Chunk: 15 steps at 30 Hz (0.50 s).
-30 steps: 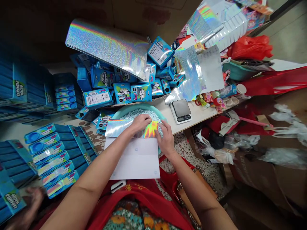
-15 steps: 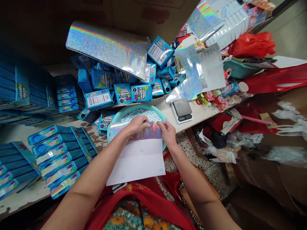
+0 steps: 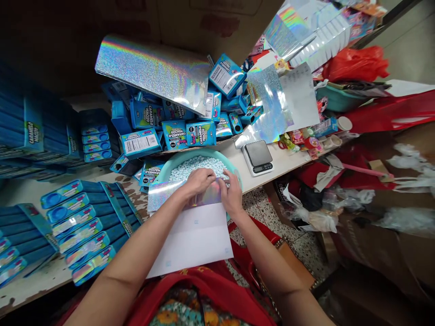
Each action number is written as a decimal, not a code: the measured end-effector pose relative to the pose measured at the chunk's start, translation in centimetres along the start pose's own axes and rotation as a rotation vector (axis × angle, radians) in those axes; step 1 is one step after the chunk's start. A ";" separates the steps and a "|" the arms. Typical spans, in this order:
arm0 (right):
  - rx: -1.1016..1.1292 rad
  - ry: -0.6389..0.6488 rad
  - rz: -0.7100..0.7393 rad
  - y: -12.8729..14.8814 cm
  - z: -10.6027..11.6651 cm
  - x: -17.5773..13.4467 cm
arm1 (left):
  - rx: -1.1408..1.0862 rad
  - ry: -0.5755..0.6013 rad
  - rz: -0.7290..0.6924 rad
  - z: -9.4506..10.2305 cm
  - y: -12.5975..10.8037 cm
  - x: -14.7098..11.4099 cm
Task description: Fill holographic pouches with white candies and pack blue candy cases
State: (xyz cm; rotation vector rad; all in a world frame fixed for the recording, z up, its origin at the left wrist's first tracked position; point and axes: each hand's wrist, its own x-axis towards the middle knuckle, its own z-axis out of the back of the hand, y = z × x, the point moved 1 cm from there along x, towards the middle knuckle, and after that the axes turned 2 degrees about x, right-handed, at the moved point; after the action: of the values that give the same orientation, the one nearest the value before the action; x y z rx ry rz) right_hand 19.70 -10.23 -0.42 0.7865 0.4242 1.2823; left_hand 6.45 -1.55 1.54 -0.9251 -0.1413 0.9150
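Note:
In front of my body is a folded holographic sheet (image 3: 163,194), its shiny silver flap turned over toward me and its white back hanging below. My left hand (image 3: 200,182) lies across the flap, fingers curled over the folded edge. At the sheet's right end, my right hand (image 3: 231,194) grips the edge between thumb and fingers. Just beyond both hands, a turquoise basin (image 3: 166,168) holds many small pale-blue candies (image 3: 204,164). The sheet covers the basin's near side.
A digital scale (image 3: 258,156) sits right of the basin. Blue candy boxes (image 3: 175,134) are heaped behind it, with a stack of holographic sheets (image 3: 149,72) on top. Rows of blue boxes (image 3: 81,226) stand at left. More holographic paper (image 3: 268,99) and a red plastic bag (image 3: 356,65) lie at right.
Both hands and the sheet have come slightly nearer my body, showing more candies. My right hand has shifted left along the fold, its fingers now bent over the edge.

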 end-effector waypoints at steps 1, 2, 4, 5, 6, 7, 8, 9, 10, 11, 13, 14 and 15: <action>-0.077 0.004 0.084 0.0 0.0 -0.2 | 0.014 0.004 -0.006 0.0 0.0 0.0; -0.159 0.020 0.161 0.0 0.0 -0.4 | 0.024 0.006 -0.007 0.0 0.0 0.0; -0.290 0.056 0.272 -0.3 0.0 -0.9 | 0.009 0.017 0.012 0.1 0.0 0.0; -0.329 0.071 0.305 -0.5 -0.1 -1.2 | -0.013 0.026 0.030 0.2 0.1 0.0; -0.353 0.087 0.327 -0.7 -0.1 -1.6 | -0.041 0.034 0.048 0.2 0.1 0.0; -0.363 0.100 0.339 -0.9 -0.1 -1.9 | -0.069 0.045 0.059 0.2 0.1 -0.1; -0.360 0.112 0.344 -1.0 0.0 -2.1 | -0.094 0.053 0.066 0.2 0.2 -0.1; -0.347 0.121 0.344 -1.0 0.0 -2.3 | -0.114 0.059 0.069 0.1 0.2 -0.2; -0.329 0.130 0.341 -1.1 0.1 -2.4 | -0.128 0.062 0.074 0.1 0.2 -0.2; -0.308 0.135 0.336 -1.0 0.2 -2.5 | -0.140 0.066 0.080 -0.1 0.2 -0.2; -0.272 0.133 0.326 -0.9 0.5 -2.4 | -0.156 0.073 0.099 -0.4 0.2 -0.2; -0.261 0.131 0.321 -0.9 0.7 -2.3 | -0.159 0.074 0.106 -0.5 0.2 -0.2; -0.254 0.131 0.318 -0.8 0.8 -2.2 | -0.160 0.072 0.107 -0.6 0.2 -0.2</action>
State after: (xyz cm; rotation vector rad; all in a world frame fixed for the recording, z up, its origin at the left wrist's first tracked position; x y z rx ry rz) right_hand 20.24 -12.63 -0.80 0.5708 0.2384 1.6545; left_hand 6.47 -2.03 1.03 -1.1211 -0.1051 0.9780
